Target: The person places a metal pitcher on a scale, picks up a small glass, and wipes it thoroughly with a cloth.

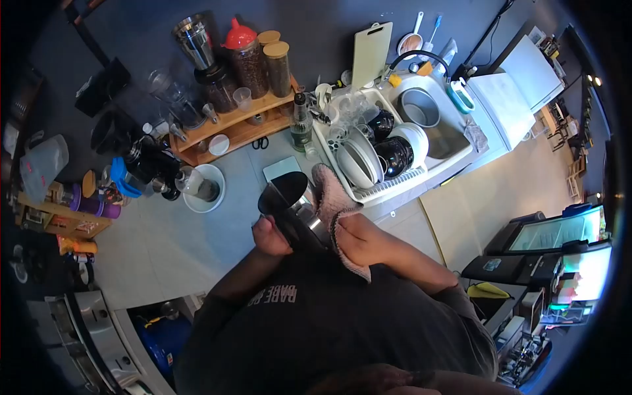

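Observation:
My left hand (270, 238) is closed around the side of a dark, wide-mouthed jug (289, 220), held tilted in front of my chest. A shiny band shows low on the jug's right side. In my right hand (355, 238) is a pink cloth (327, 191) with a dark edge, draped over the fingers and pressed against the jug's right side. The cloth hides part of the fingers. Just beyond the jug, a flat pale square device (281, 168) lies on the counter.
A white dish rack (388, 186) with plates, bowls and glasses stands beyond my right hand, beside the sink (447, 135). A wooden shelf (243, 143) holds jars at the back. A white bowl (214, 203) sits on the counter (151, 247) at left. A glass bottle (301, 125) stands by the rack.

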### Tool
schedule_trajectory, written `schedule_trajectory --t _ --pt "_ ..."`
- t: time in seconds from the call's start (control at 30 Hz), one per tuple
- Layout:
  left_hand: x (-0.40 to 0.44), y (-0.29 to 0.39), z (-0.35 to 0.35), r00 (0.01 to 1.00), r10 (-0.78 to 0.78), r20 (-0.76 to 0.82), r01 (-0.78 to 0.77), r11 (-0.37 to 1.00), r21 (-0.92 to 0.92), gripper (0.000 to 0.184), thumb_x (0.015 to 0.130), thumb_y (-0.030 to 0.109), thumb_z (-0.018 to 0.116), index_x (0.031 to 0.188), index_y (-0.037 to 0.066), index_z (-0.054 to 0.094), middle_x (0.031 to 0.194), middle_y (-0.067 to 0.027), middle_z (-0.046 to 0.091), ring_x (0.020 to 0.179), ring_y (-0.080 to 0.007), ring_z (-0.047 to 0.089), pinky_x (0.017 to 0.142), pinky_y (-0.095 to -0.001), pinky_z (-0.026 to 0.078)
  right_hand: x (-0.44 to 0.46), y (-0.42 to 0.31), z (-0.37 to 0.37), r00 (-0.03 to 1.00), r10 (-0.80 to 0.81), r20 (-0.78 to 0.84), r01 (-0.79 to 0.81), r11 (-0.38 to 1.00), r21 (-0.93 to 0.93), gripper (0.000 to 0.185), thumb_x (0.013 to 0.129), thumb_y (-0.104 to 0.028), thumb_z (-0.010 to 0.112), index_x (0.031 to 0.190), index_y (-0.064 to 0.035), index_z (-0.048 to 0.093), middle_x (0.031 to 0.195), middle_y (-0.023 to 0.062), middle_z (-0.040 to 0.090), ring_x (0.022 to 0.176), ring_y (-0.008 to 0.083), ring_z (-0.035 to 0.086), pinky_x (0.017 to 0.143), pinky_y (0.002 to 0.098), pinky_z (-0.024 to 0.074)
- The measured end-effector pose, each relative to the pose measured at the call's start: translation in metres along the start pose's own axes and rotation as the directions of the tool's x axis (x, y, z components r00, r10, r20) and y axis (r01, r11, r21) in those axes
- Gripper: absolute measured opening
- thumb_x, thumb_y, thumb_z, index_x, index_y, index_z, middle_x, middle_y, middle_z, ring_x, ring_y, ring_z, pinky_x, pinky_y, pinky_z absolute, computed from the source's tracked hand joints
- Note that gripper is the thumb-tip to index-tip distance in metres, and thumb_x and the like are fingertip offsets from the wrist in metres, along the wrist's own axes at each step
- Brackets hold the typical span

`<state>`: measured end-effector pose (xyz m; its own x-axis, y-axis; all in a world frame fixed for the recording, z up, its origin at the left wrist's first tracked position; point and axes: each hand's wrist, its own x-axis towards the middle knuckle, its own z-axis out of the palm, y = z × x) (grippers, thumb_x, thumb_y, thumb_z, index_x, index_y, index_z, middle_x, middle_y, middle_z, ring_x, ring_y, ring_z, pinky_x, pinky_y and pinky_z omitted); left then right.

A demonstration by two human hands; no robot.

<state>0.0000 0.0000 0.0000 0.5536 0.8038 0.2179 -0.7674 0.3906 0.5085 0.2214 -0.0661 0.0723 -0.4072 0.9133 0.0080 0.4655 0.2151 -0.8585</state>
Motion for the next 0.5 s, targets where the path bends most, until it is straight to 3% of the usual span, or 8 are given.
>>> schedule_trajectory --t 0.07,0.17,0.23,0.27,0.33,0.43,0.47,0.5 --pt "-0.01 -0.002 -0.021 0.997 -0.066 0.033 0.063 0.996 0.067 0.117 0.073 0.058 0.085 0.157 0.003 0.024 0.156 -0.0149 0.04 0.14 -0.0322 0.044 0.118 -0.0504 0.033 -0.005 0.025 0.013 0.997 -0.054 -0.049 0.061 0.986 0.156 0.046 0.104 -0.017 0.052 0.146 -0.0025 0.043 0.136 0.0207 0.056 0.123 0.0261 0.055 0.108 0.0327 0.0395" --pt "-0.004 0.001 0.0 0.967 -0.094 0.235 -0.007 0.917 0.398 0.119 0.06 0.036 0.099 0.152 0.002 0.032 0.143 -0.0138 0.051 0.133 -0.0247 0.051 0.111 -0.0445 0.039 0.01 0.028 0.023 0.95 -0.181 -0.255 0.268 0.892 0.364 0.04 0.103 -0.014 0.05 0.141 0.0007 0.048 0.129 0.0161 0.059 0.119 0.0218 0.056 0.104 0.0336 0.0427" --pt "0.011 0.014 0.027 0.928 -0.016 0.371 -0.227 0.767 0.6 0.123 0.052 0.035 0.103 0.147 0.002 0.033 0.142 -0.0134 0.049 0.133 -0.0232 0.048 0.11 -0.0412 0.038 0.021 -0.001 0.018 0.925 -0.162 -0.343 0.303 0.859 0.412 0.04 0.104 -0.015 0.047 0.14 0.002 0.048 0.129 0.0116 0.059 0.12 0.0188 0.054 0.103 0.034 0.0429" --pt "0.017 0.018 0.031 0.942 0.027 0.335 -0.248 0.727 0.64 0.121 0.051 0.034 0.103 0.145 0.002 0.034 0.14 -0.0136 0.049 0.132 -0.0233 0.048 0.11 -0.0414 0.038 0.023 -0.015 0.012 0.921 -0.164 -0.353 0.284 0.903 0.322 0.042 0.104 -0.015 0.046 0.142 0.0021 0.046 0.131 0.0115 0.058 0.122 0.0184 0.053 0.105 0.0335 0.0416" --pt "0.02 0.018 0.04 0.973 0.135 0.185 -0.223 0.746 0.627 0.109 0.053 0.031 0.103 0.136 0.001 0.039 0.131 -0.0138 0.055 0.125 -0.0223 0.054 0.104 -0.0393 0.043 0.016 -0.018 0.016 0.946 0.191 -0.263 -0.023 0.847 0.531 0.045 0.108 -0.023 0.038 0.144 0.0029 0.045 0.135 0.011 0.056 0.128 0.0172 0.05 0.108 0.0316 0.0375" --pt "0.011 0.033 0.02 0.986 -0.018 0.163 -0.113 0.65 0.752 0.107 0.053 0.029 0.103 0.134 0.0 0.04 0.128 -0.013 0.057 0.12 -0.0203 0.058 0.1 -0.0355 0.047 0.019 -0.025 0.021 0.932 0.332 -0.145 -0.122 0.666 0.736 0.046 0.109 -0.026 0.034 0.143 0.0023 0.046 0.133 0.0114 0.058 0.124 0.018 0.053 0.107 0.0307 0.0386" --pt "0.01 0.034 0.015 0.986 0.015 0.168 -0.138 0.638 0.757 0.102 0.058 0.023 0.101 0.136 -0.001 0.039 0.126 -0.013 0.058 0.116 -0.0194 0.06 0.097 -0.0334 0.049 0.02 -0.021 0.022 0.941 0.311 -0.136 -0.135 0.71 0.691 0.048 0.11 -0.028 0.032 0.145 0.0021 0.044 0.136 0.0119 0.056 0.125 0.0186 0.052 0.109 0.0316 0.038" --pt "0.004 0.031 0.017 0.995 0.067 0.069 -0.096 0.703 0.704 0.102 0.06 0.028 0.1 0.137 -0.002 0.039 0.126 -0.0128 0.059 0.116 -0.019 0.06 0.098 -0.0334 0.048 0.02 -0.018 0.023 0.948 0.291 -0.127 -0.144 0.752 0.643 0.049 0.111 -0.029 0.029 0.147 0.0019 0.041 0.138 0.0124 0.054 0.126 0.0191 0.052 0.11 0.0324 0.0375"
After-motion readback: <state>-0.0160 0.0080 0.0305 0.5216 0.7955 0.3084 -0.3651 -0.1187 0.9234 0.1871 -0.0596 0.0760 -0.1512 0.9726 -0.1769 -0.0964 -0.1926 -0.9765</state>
